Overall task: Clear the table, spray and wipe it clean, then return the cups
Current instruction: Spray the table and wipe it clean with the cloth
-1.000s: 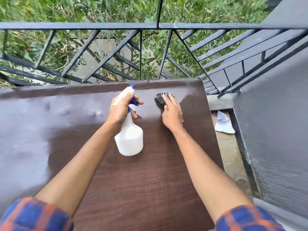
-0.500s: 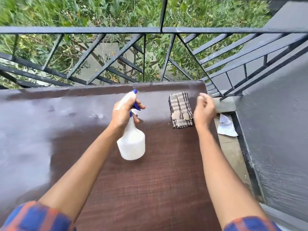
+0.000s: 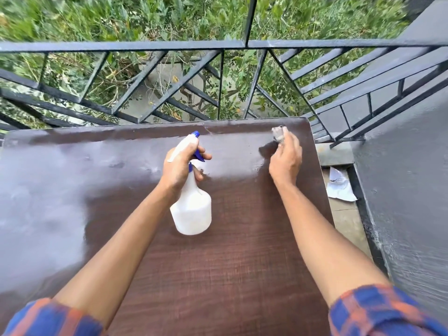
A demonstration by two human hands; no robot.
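Observation:
A dark brown wooden table (image 3: 218, 275) fills the middle of the head view, its far half shiny and wet. My left hand (image 3: 180, 169) grips the neck of a white spray bottle (image 3: 192, 209) with a blue trigger, held just above the table's centre. My right hand (image 3: 286, 158) rests near the far right corner, pressed on a bunched grey cloth (image 3: 278, 135) that pokes out past the fingertips. Most of the cloth is hidden under the hand. No cups are in view.
A black metal railing (image 3: 218, 43) runs just behind the table's far edge, with green bushes below. A grey wall (image 3: 407, 190) rises on the right. In the narrow gap between table and wall, a crumpled white paper (image 3: 339, 184) lies on the concrete floor.
Half a second ago the cloth lay flat with my right hand off to its side. Now the hand covers the cloth near the far right corner. The spray bottle has barely moved.

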